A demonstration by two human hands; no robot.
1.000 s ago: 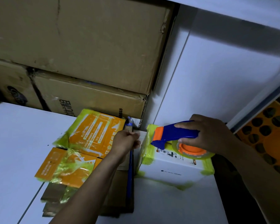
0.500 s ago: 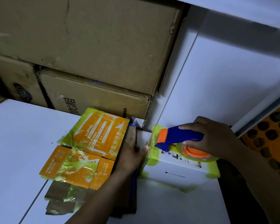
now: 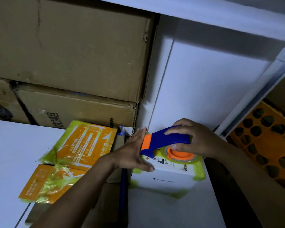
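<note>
A white box (image 3: 168,180) with yellow-green tape on its edges sits on the white table (image 3: 13,150). On its top lies a blue and orange tape dispenser (image 3: 164,140) with a roll of tape (image 3: 181,156). My right hand (image 3: 199,142) grips the dispenser's blue handle from the right. My left hand (image 3: 133,153) lies with straight fingers against the box's left side, thumb on the top edge.
Two orange packets (image 3: 84,143) (image 3: 46,183) wrapped in yellow-green tape lie left of the box, over flat cardboard (image 3: 105,204). Big cardboard boxes (image 3: 69,46) are stacked behind. A white wall panel (image 3: 204,83) stands at the back; an orange crate (image 3: 266,145) is at right.
My left hand has left the cardboard beside the packets and moved right onto the white box's left side. The right hand stays on the dispenser.
</note>
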